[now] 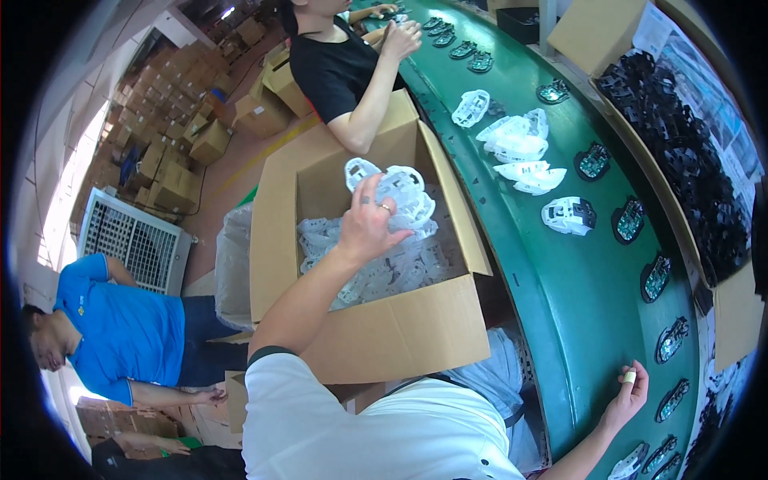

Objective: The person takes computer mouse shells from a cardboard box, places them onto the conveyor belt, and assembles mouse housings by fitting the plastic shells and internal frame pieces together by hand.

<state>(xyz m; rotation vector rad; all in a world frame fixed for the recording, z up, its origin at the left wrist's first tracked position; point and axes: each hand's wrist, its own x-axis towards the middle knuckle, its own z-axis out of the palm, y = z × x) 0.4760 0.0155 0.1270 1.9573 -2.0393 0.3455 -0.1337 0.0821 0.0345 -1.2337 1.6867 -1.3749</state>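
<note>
Gripping white plastic shells (406, 190) (curved, hole-pierced), left fingers (370, 187) bend; right fingers (641, 378) curl half-open.

floor (234, 158): reddish, yellow line (280, 142)
back: stacked brown cartons (172, 96)
left wall (90, 70): whitish, bright strip (66, 204)
grille unit (132, 244): pale frame
lamp (227, 13): lit
</note>
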